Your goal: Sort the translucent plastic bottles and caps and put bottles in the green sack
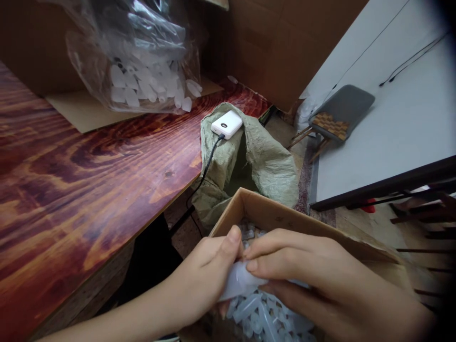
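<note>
Close head-worn view, forward and down

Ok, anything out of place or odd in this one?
A white device with a black cable sits on a crumpled sack beside the table, an insecure-looking perch. One pale piece lies apart from the clear bag.

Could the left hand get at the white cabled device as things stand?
Likely yes, once free: the left hand and right hand hold a translucent piece, but nothing covers the white device on the green sack.
</note>
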Motion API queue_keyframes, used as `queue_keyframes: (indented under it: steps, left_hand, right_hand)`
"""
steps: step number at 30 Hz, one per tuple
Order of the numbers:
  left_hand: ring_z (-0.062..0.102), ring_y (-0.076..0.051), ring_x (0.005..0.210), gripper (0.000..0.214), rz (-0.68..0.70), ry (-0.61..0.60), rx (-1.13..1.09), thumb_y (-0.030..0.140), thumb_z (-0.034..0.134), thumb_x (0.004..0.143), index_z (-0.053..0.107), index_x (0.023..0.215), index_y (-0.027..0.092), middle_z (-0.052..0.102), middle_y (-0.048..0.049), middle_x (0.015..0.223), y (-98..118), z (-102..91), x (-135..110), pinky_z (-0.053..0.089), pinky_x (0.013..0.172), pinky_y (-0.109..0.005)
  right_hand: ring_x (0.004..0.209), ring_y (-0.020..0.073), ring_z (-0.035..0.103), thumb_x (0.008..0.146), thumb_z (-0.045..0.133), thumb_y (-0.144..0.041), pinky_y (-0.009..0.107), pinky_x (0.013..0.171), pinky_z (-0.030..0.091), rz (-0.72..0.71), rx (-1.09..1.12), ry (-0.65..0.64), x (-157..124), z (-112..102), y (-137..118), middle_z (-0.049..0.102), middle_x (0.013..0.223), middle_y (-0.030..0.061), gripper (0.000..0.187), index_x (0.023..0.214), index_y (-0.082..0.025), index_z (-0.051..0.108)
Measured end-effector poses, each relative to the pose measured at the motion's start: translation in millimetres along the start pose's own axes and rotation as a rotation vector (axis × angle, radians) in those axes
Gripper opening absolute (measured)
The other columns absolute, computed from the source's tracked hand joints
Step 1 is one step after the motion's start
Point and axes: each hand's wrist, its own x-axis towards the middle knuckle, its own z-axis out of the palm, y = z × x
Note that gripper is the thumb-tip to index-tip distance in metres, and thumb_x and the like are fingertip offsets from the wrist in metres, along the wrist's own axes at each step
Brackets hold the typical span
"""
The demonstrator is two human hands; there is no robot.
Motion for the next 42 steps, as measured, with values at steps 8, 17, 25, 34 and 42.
queue_keyframes:
  steps: [8,17,25,34,42]
  left_hand:
    - [0.034,-0.008,0.048,0.059,0.189,0.084,0.141,0.062,0.023,0.096,0.047,0.066,0.018,0.037,0.0043,0.054,-2,0.7,-2,0.026,0.045,-0.02]
    - [0.036,-0.008,0.049,0.056,0.157,0.01,0.105,0.054,0.023,0.099,0.044,0.063,0.017,0.039,0.0058,0.053,5,-5.2,2,0.031,0.05,-0.02]
    - [0.041,-0.01,0.055,0.058,0.241,-0.001,0.297,0.053,0.018,0.1,0.048,0.066,0.017,0.04,0.0042,0.058,2,-4.5,0,0.032,0.056,-0.022]
    - [0.037,-0.007,0.051,0.056,0.279,0.008,0.222,0.05,0.021,0.101,0.045,0.063,0.017,0.038,0.0056,0.056,0,-3.6,1,0.029,0.049,-0.02]
    - [0.038,-0.008,0.053,0.057,0.272,0.016,0.253,0.051,0.02,0.101,0.048,0.064,0.016,0.04,0.005,0.057,-4,-4.9,1,0.03,0.051,-0.021]
  right_hand:
    - [0.09,0.017,0.059,0.094,0.052,-0.026,0.031,0.081,0.05,0.18,-0.217,-0.066,0,5,-3,0.064,0.099,0.0019,0.009,0.1,-0.021,0.057]
    - [0.094,0.0135,0.059,0.092,0.048,-0.013,0.021,0.079,0.048,-0.007,-0.268,-0.05,-4,1,-4,0.063,0.106,0.0027,0.021,0.107,-0.022,0.059]
    - [0.059,0.0147,0.054,0.101,0.033,-0.047,0.029,0.055,0.036,0.063,-0.473,-0.023,4,11,-1,0.062,0.069,-0.0004,0.047,0.074,-0.019,0.058]
    - [0.067,0.0137,0.053,0.096,0.035,-0.06,0.028,0.06,0.032,0.014,-0.378,-0.048,-8,-5,-4,0.061,0.079,-0.0009,0.043,0.106,-0.028,0.063]
    - [0.071,0.0158,0.053,0.079,0.073,-0.046,0.029,0.064,0.032,0.089,-0.47,-0.225,-6,-10,-4,0.059,0.082,-0.0022,0.042,0.117,-0.032,0.06]
